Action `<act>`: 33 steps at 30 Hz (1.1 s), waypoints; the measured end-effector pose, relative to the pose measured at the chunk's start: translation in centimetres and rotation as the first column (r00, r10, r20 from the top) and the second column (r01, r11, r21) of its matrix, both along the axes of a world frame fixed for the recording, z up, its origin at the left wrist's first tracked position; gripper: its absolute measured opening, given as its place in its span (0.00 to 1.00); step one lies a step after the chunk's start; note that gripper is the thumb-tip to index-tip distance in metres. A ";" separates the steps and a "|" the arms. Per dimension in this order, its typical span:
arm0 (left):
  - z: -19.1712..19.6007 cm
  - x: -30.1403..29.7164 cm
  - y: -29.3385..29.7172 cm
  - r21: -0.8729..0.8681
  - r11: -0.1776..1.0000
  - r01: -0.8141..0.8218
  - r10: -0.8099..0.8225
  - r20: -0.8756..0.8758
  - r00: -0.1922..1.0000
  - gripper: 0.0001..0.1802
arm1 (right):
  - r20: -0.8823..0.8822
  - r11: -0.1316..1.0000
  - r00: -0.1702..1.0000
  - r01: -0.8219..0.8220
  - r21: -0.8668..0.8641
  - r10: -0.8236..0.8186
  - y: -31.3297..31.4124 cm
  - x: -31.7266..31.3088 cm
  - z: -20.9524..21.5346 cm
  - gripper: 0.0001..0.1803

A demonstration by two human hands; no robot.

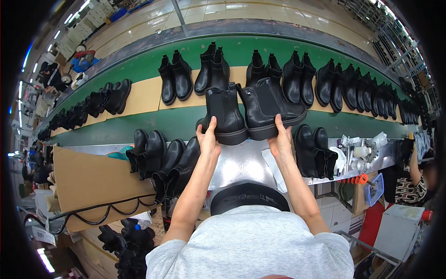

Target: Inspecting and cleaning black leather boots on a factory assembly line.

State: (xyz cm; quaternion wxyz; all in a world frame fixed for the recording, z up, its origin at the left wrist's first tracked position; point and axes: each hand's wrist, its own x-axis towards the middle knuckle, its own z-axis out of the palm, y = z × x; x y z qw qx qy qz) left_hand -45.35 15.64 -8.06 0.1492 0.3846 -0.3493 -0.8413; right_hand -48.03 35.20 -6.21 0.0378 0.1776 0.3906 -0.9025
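I hold a pair of black ankle boots up over the near side of the green conveyor belt, heels together and toes pointing apart. My left hand (208, 138) grips the left boot (225, 114) low on its side, thumb on the upper near the sole. The right boot (268, 108) is in my right hand (280, 138), its thumb on the side just above the sole. Elastic side panels show on both boots. Fingers under the soles are partly hidden. Behind them, pairs of black boots (175, 80) stand on cardboard strips (145, 95) along the belt (139, 120).
On the metal bench (246, 162), more boots (160, 158) lie left of my arms and another pair (312, 148) to the right. Small bottles (362, 152) stand farther right. A cardboard sheet (93, 181) is at left. Another person's arm (414, 162) shows at far right.
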 end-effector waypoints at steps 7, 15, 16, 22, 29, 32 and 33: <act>0.6 1.4 -0.4 0.087 0.987 0.133 -0.132 -0.020 0.991 0.49 | 0.110 0.963 0.977 -0.153 -0.224 0.180 0.9 -0.1 -1.1 0.32; -4.8 5.3 -2.0 0.298 0.934 0.199 -0.197 -0.036 0.980 0.21 | 0.137 0.837 0.894 -0.334 -0.433 0.428 2.3 2.9 -3.5 0.30; -4.7 6.3 -1.9 0.269 0.928 0.257 -0.251 -0.057 0.966 0.20 | 0.115 0.806 0.877 -0.368 -0.464 0.466 2.9 3.4 -4.3 0.29; -3.5 13.6 -1.5 -0.626 0.444 0.641 -0.459 0.455 0.763 0.39 | 0.419 0.675 0.682 -0.712 0.192 0.600 6.0 5.7 -11.1 0.24; 8.1 8.1 -3.8 -0.855 -0.471 0.216 -0.769 0.519 0.373 0.32 | 0.248 -0.562 0.933 -0.062 0.825 0.261 9.8 -1.4 -10.4 0.12; 8.3 6.5 -4.7 -0.793 -0.606 0.060 -0.752 0.596 0.282 0.23 | 0.372 -0.744 0.889 -0.056 0.666 0.265 10.7 -3.0 -13.6 0.14; 8.5 6.6 -4.5 -0.733 -0.680 0.024 -0.709 0.665 0.233 0.21 | 0.363 -0.741 0.890 -0.041 0.670 0.278 10.7 -3.1 -13.9 0.14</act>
